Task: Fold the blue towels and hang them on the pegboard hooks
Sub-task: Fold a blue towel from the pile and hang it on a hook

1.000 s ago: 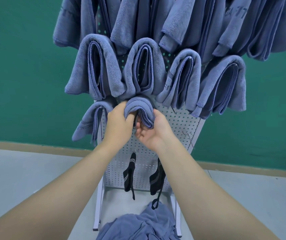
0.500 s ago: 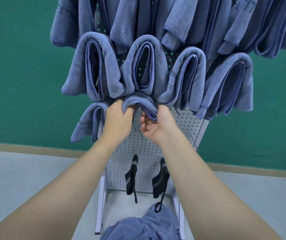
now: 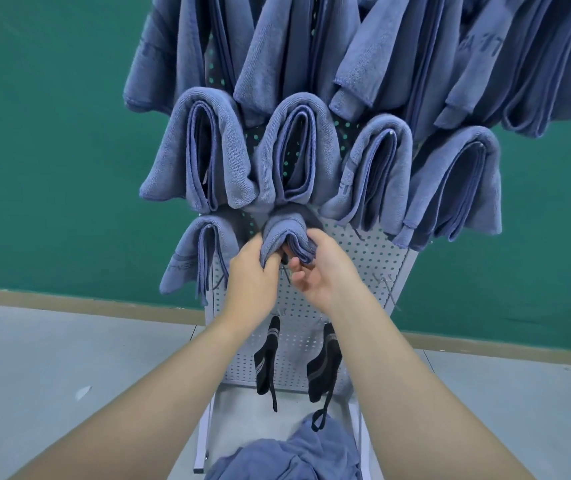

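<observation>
blue folded towel [image 3: 285, 233] pinched by l hand [image 3: 251, 275] & r hand [image 3: 325, 271], prob thumbs under.

Hanging on the pegboard [image 3: 363, 258]: four folded towels [image 3: 204, 150] in the middle row, two below, perhaps five crowding the top. Two black socks [image 3: 266, 358] are dangling lowest. Two hands [image 3: 249, 275] are reaching in.

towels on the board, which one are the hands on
The small folded towel in the third row, second from left; both hands grip it. The rest hang untouched.
</observation>
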### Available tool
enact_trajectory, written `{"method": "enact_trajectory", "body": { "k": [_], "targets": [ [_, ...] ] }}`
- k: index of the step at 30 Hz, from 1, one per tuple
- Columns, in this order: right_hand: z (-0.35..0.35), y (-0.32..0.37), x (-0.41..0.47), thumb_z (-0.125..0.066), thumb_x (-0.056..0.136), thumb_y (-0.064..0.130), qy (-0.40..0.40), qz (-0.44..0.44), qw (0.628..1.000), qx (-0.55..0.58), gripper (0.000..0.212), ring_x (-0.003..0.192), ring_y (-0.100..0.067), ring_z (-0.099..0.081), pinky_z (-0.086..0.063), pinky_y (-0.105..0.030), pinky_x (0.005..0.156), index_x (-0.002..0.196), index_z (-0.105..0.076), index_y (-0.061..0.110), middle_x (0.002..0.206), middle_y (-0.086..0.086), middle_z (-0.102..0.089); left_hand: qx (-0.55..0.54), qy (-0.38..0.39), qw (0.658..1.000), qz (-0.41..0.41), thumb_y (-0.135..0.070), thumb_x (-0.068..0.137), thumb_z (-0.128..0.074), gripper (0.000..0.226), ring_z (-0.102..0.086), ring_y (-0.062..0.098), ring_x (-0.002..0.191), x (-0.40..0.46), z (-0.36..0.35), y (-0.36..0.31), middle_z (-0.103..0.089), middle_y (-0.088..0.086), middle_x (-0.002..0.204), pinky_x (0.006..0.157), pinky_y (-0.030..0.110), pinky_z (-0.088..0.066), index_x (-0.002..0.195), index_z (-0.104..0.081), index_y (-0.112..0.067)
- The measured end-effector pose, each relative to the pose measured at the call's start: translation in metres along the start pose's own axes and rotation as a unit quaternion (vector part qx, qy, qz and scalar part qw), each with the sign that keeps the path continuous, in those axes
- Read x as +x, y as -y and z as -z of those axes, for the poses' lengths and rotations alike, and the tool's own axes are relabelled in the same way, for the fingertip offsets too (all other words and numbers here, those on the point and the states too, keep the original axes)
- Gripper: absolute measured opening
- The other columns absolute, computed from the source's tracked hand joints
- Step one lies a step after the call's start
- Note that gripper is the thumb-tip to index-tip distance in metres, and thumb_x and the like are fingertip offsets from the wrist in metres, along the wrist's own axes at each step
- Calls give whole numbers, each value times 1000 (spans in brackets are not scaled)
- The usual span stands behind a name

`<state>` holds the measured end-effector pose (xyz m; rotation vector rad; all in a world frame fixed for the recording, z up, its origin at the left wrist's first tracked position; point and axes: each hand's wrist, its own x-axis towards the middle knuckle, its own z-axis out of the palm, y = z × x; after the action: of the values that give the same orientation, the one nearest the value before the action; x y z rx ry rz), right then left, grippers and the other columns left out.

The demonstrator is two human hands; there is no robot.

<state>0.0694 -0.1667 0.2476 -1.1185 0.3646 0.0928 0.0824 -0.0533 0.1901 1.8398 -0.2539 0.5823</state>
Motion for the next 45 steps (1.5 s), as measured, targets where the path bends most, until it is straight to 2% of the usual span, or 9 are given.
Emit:
{"method": "enact_trajectory", "body": {
  "k": [6,13,19,22,25,28,33,38,45],
  "targets": [
    [11,0,3,-71,91,30,-56,60,991,-102,23,46,-8,-51,-35,-21,37,104,-64,12,83,-3,-60,41,25,997,-52,-9,104,-50,29,-52,13,104,-3,10,-4,-54,-1,112,95,27,-41,131,-58,-15],
    [13,-17,-5,-52,105,24,-54,278,927,-244,21,56,-13,-62,-46,-24,48,121,-65,30,85,-10,-67,39,31,996,-74,-9,107,-45,50,-47,7,130,-10,12,-1,-52,-3,143,109,15,-32,156,-39,-16],
    [14,-29,9,-45,98,42,-83,353,869,-336,37,69,-41,-61,-52,-50,62,82,-57,11,73,-17,-60,-10,43,999,-12,-12,108,-45,23,-59,11,97,-18,2,1,-67,0,108,86,22,-45,127,-59,-13],
    [13,-30,9,-46,103,33,-87,355,866,-341,35,60,-30,-45,-52,-54,65,76,-50,11,59,-5,-47,-26,47,998,15,-11,108,-45,20,-59,7,93,-19,1,1,-68,-2,103,79,16,-43,121,-60,-14],
    [13,-29,6,-47,106,30,-77,335,874,-344,35,60,-20,-44,-52,-53,64,80,-53,8,58,6,-43,-21,63,998,17,-14,108,-45,30,-61,12,113,-15,6,1,-68,0,122,98,27,-47,135,-57,-15],
    [19,-21,-3,-48,107,30,-70,327,867,-370,34,63,-18,-47,-44,-38,61,78,-54,12,63,6,-49,-12,52,999,-4,-8,107,-43,39,-57,7,122,-14,17,-9,-63,-6,134,103,13,-39,144,-53,-17],
    [30,-9,-24,-49,109,33,-83,324,856,-395,38,111,-5,-52,-38,-23,94,142,-60,18,116,17,-57,32,8,999,5,-7,108,-43,49,-37,7,145,-22,36,-13,-43,-7,157,118,20,-24,157,-40,-12],
    [38,-12,-39,-52,106,44,-87,288,861,-410,58,133,-21,-53,-48,-44,106,159,-36,26,146,1,-56,46,11,998,-32,-4,104,-47,51,-45,6,140,-40,55,-20,-48,-7,152,119,28,-35,154,-46,-14],
    [75,-29,-66,-52,105,46,-60,237,844,-477,59,102,-18,-61,-52,-38,90,159,-35,30,136,-2,-60,101,62,992,-51,-3,100,-49,51,-54,3,118,-77,71,-23,-51,-7,143,106,27,-41,149,-49,-16]
  ]
}}
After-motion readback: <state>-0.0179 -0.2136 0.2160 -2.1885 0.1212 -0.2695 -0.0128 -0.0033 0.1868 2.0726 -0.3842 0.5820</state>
